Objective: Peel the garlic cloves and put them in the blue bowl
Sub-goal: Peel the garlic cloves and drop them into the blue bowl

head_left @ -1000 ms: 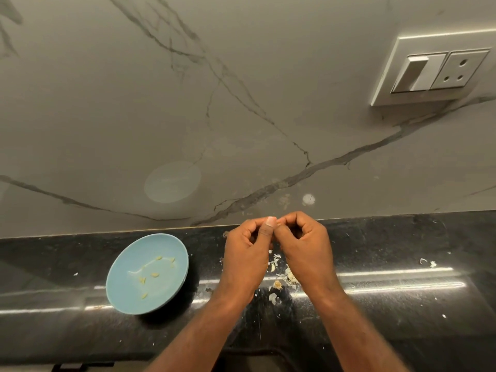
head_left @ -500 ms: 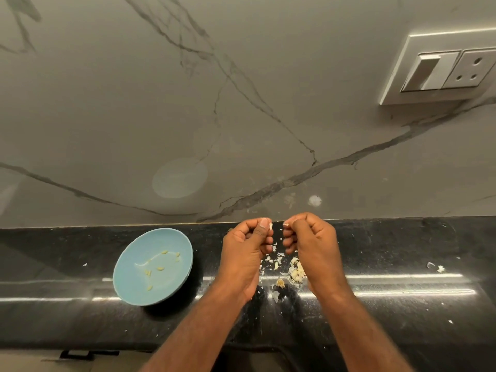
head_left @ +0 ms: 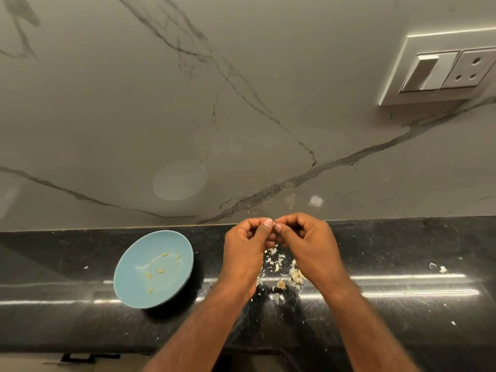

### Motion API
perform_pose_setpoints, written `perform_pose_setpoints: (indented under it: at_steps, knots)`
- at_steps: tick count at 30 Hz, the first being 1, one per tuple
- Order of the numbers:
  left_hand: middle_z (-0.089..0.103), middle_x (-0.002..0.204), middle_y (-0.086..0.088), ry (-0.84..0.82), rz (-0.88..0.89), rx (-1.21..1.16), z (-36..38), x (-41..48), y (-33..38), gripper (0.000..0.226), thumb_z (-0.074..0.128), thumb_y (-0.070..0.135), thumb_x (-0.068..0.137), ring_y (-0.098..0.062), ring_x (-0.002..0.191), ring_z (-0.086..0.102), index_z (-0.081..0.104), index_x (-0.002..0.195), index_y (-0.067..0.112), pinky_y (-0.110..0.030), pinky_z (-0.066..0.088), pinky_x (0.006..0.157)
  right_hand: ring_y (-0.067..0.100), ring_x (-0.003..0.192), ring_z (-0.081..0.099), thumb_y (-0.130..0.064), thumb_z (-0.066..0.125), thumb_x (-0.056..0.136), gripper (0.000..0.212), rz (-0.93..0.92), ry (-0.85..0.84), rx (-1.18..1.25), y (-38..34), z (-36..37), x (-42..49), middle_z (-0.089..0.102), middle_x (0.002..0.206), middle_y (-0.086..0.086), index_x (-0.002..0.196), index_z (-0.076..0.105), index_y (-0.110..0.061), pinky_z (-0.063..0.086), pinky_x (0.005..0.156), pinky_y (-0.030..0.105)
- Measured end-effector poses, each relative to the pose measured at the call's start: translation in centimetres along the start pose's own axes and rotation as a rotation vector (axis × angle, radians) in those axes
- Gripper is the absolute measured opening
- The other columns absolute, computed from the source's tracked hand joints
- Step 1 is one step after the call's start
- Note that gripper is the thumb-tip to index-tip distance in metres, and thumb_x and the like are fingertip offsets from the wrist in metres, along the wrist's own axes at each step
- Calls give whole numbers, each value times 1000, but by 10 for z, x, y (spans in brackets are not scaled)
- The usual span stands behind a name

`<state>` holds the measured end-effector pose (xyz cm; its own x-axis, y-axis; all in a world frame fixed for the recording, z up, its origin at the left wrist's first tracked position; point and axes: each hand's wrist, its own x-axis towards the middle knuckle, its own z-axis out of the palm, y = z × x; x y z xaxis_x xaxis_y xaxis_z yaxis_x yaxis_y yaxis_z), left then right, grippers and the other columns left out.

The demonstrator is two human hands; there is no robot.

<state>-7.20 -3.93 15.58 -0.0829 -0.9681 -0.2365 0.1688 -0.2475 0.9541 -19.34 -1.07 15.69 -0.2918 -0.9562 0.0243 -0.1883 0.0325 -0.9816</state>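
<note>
Pinching a clove (head_left: 274, 223) between their fingertips, your left hand (head_left: 245, 255) and right hand (head_left: 311, 247) meet just right of the bowl (head_left: 161, 238). Peeled cloves (head_left: 160, 270) lie inside the bowl; skins (head_left: 276, 262) litter the bench (head_left: 402, 251) to its right, under your hands.

No readable text anywhere.

Blue bowl (head_left: 128, 275), pale yellow cloves (head_left: 160, 270), glossy black counter (head_left: 402, 251), grey dark-veined marble wall (head_left: 134, 103), white switch plate (head_left: 418, 49).
</note>
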Motion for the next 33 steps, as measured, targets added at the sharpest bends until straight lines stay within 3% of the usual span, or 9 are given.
perform_pose_setpoints:
  at_steps: [11,17,25,33]
  knots:
    - [76,83,-5,-21,128,97,-4,1,8,7,68,8,92,-11,76,70,74,95,12,-19,55,68,9,75,71,-26,67,95,8,-179,72,-148,3,10,-1,72,80,-9,93,73,-22,61,68,31]
    - [77,94,-1,-130,172,180,-15,-1,14,13,71,10,90,-15,95,73,75,101,16,-33,59,88,4,73,70,-16,72,90,8,-212,115,-162,-5,10,-1,72,77,-10,89,74,-24,58,66,21]
    - [76,91,5,-86,300,299,-17,-2,11,9,69,17,93,-12,91,72,76,97,21,-35,59,86,8,72,70,-16,74,89,4,-224,152,-119,-7,15,-5,71,76,-8,87,75,-19,59,65,24]
    - [75,89,6,-79,409,335,-14,-7,10,14,66,11,94,-8,87,72,74,96,23,-20,56,77,17,65,67,-16,76,85,11,-169,179,-40,-11,17,-6,70,71,-1,76,70,-16,56,59,25]
